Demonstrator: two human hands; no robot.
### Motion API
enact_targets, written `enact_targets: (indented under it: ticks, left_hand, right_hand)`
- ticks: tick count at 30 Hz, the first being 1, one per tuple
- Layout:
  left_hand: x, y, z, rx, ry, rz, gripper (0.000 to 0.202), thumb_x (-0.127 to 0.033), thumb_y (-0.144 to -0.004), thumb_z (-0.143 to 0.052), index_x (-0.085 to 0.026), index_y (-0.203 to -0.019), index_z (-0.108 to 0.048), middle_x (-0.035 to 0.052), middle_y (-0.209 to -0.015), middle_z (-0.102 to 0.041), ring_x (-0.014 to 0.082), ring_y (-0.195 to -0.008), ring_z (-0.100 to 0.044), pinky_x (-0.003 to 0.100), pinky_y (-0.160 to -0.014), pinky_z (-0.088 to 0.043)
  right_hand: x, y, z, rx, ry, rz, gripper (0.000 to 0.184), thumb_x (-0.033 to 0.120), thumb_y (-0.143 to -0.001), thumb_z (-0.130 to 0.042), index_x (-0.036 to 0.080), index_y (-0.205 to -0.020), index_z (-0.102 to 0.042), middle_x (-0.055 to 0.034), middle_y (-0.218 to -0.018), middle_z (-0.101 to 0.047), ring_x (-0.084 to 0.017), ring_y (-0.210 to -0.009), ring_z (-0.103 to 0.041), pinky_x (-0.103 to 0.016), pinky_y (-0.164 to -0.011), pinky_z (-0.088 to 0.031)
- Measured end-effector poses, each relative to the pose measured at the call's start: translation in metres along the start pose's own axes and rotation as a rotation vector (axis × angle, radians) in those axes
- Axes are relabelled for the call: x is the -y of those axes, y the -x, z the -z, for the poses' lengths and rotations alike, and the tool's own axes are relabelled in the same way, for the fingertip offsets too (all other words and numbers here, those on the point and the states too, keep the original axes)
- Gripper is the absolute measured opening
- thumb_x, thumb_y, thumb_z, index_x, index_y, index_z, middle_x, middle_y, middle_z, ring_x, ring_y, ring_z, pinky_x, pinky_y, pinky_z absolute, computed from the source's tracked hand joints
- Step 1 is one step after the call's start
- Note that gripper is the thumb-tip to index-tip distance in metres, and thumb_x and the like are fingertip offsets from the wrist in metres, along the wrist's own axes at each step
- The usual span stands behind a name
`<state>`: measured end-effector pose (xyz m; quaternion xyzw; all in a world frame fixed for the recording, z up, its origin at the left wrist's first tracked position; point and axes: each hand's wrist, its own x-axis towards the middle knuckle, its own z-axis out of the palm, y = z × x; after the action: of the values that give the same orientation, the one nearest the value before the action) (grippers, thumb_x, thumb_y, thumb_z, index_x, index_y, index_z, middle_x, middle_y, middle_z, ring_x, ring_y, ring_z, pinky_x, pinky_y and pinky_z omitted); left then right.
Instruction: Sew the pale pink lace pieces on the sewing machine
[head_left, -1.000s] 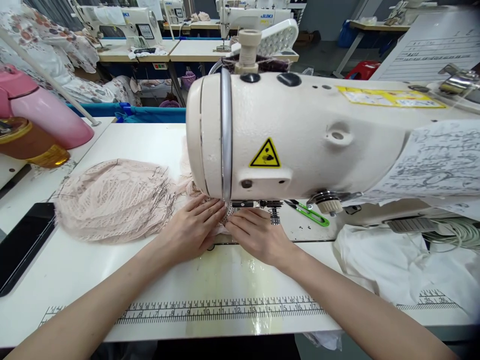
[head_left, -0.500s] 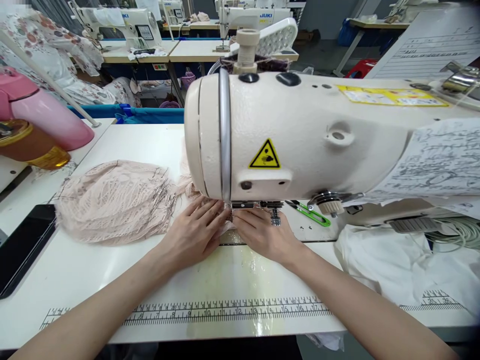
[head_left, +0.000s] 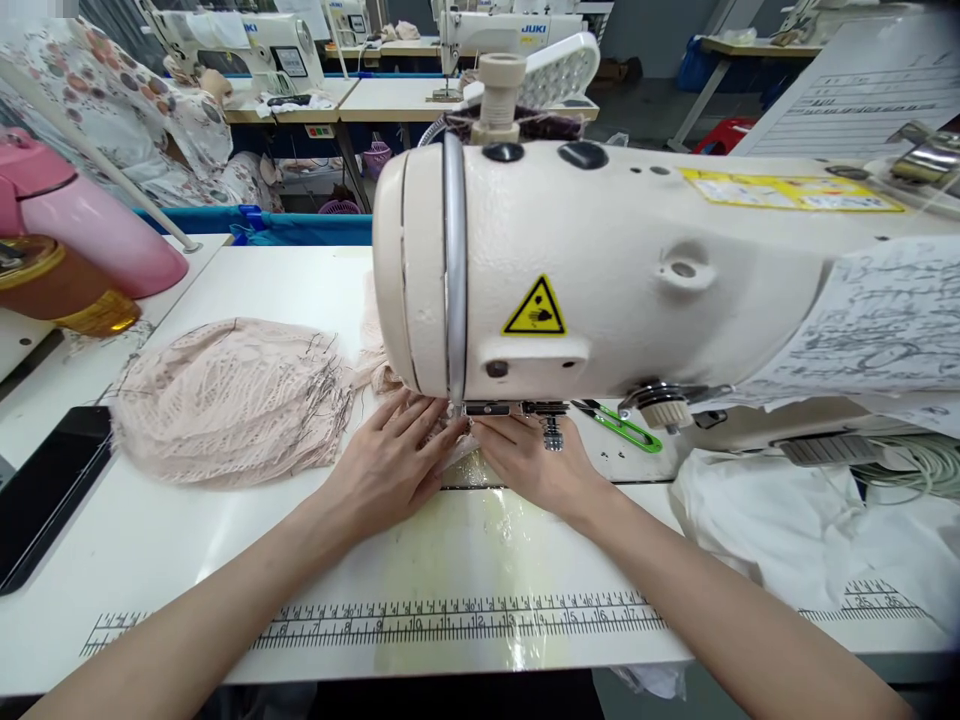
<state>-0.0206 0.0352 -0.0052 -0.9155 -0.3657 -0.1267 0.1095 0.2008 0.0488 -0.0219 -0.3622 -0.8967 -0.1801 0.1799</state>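
Note:
Pale pink lace fabric [head_left: 433, 428] lies bunched at the needle area of a cream sewing machine [head_left: 600, 240]. My left hand [head_left: 390, 455] rests flat on this fabric left of the presser foot, its fingers stretched forward. From the other side my right hand [head_left: 536, 460] reaches under the machine head, fingers extended and low, close to the fabric's edge. The machine head hides its fingertips. Between the two hands a bit of the metal needle plate [head_left: 471, 470] shows. A larger heap of pink lace [head_left: 232, 405] with dark loose threads sits farther left.
Green thread snips [head_left: 622, 428] lie right of the needle. White cloth [head_left: 757, 520] is heaped at the right. At the left are a black phone [head_left: 56, 490], a pink bottle [head_left: 97, 225] and an amber container [head_left: 67, 285]. A person in floral clothing [head_left: 150, 110] sits beyond.
My hands keep nearly the same place on the lace, with only a slight shift. The person in floral clothing has moved an arm to the right at the far machine.

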Motion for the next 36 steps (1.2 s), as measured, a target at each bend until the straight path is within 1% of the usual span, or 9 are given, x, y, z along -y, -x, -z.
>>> enact_targets:
  ticks: [5, 11, 14, 17, 21, 24, 28, 32, 36]
  left_hand:
    - [-0.001, 0.000, 0.000, 0.014, 0.021, 0.018, 0.045, -0.026, -0.092, -0.048, -0.016, -0.136, -0.054, 0.0137, -0.126, -0.065, 0.0312, -0.124, -0.056, 0.053, -0.109, -0.040]
    - [0.000, 0.002, -0.002, 0.030, 0.018, 0.022, 0.047, -0.025, -0.092, -0.049, -0.015, -0.137, -0.053, 0.0152, -0.134, -0.059, 0.0332, -0.129, -0.052, 0.056, -0.110, -0.039]
    - [0.001, 0.002, -0.002, 0.012, 0.019, -0.050, 0.042, -0.020, -0.093, -0.048, -0.016, -0.135, -0.054, 0.0106, -0.136, -0.058, 0.0289, -0.128, -0.053, 0.052, -0.112, -0.038]
    - [0.002, 0.001, -0.001, -0.010, 0.053, -0.107, 0.037, -0.013, -0.094, -0.045, -0.018, -0.128, -0.058, 0.0059, -0.134, -0.060, 0.0215, -0.124, -0.057, 0.047, -0.115, -0.035]
    - [0.004, 0.000, 0.001, -0.026, 0.073, -0.073, 0.028, -0.012, -0.096, -0.042, -0.017, -0.109, -0.065, 0.0059, -0.126, -0.066, 0.0194, -0.118, -0.062, 0.046, -0.114, -0.037]
    - [0.005, -0.001, 0.003, -0.041, 0.065, -0.052, 0.027, -0.013, -0.095, -0.040, -0.016, -0.100, -0.066, 0.0066, -0.122, -0.068, 0.0199, -0.111, -0.066, 0.046, -0.111, -0.041]
    - [0.007, -0.002, 0.004, -0.055, 0.049, -0.034, 0.024, -0.013, -0.091, -0.042, -0.015, -0.096, -0.066, 0.0074, -0.119, -0.070, 0.0225, -0.104, -0.069, 0.048, -0.107, -0.044]
    - [0.007, -0.001, 0.006, -0.068, 0.050, -0.011, 0.025, -0.014, -0.086, -0.046, -0.015, -0.100, -0.066, 0.0080, -0.118, -0.070, 0.0255, -0.106, -0.068, 0.051, -0.107, -0.043]
    - [0.006, 0.002, 0.011, -0.087, 0.070, -0.034, 0.033, -0.016, -0.081, -0.051, -0.017, -0.110, -0.064, 0.0055, -0.123, -0.068, 0.0264, -0.112, -0.065, 0.055, -0.113, -0.034]
  right_hand:
    - [-0.001, 0.001, 0.003, 0.112, -0.040, -0.040, 0.029, 0.015, -0.090, -0.047, 0.022, -0.110, -0.067, -0.0037, -0.116, -0.069, -0.019, -0.080, -0.064, -0.028, -0.044, -0.039]
    - [-0.003, -0.004, 0.008, 0.091, -0.003, -0.048, 0.028, 0.015, -0.091, -0.049, 0.021, -0.110, -0.067, -0.0058, -0.108, -0.071, -0.019, -0.075, -0.061, -0.029, -0.044, -0.039]
    - [-0.002, -0.005, 0.008, 0.068, 0.050, -0.039, 0.026, 0.014, -0.091, -0.047, 0.022, -0.107, -0.067, -0.0042, -0.102, -0.071, -0.017, -0.070, -0.059, -0.029, -0.045, -0.035]
    - [0.001, -0.004, 0.004, 0.014, 0.057, -0.030, 0.025, 0.011, -0.090, -0.048, 0.022, -0.101, -0.067, -0.0034, -0.103, -0.072, -0.016, -0.072, -0.057, -0.030, -0.054, -0.037]
    - [0.004, -0.004, 0.001, -0.064, -0.019, -0.003, 0.019, 0.010, -0.089, -0.051, 0.020, -0.094, -0.066, -0.0023, -0.102, -0.072, -0.016, -0.083, -0.058, -0.032, -0.067, -0.038]
    - [0.005, -0.005, 0.002, -0.089, -0.047, 0.010, 0.019, 0.009, -0.090, -0.050, 0.020, -0.093, -0.065, -0.0004, -0.099, -0.071, -0.014, -0.084, -0.056, -0.032, -0.066, -0.035]
    - [0.006, -0.008, 0.003, -0.071, -0.046, 0.057, 0.024, 0.002, -0.089, -0.046, 0.019, -0.089, -0.063, 0.0004, -0.094, -0.070, -0.011, -0.079, -0.054, -0.031, -0.059, -0.029]
    - [0.006, -0.008, -0.002, -0.096, -0.094, 0.096, 0.021, 0.003, -0.089, -0.045, 0.018, -0.084, -0.060, -0.0010, -0.092, -0.069, -0.012, -0.083, -0.054, -0.029, -0.068, -0.036]
    - [0.010, -0.007, -0.004, -0.090, -0.207, 0.044, 0.014, 0.010, -0.091, -0.046, 0.018, -0.087, -0.057, -0.0016, -0.093, -0.068, -0.012, -0.084, -0.056, -0.030, -0.075, -0.039]
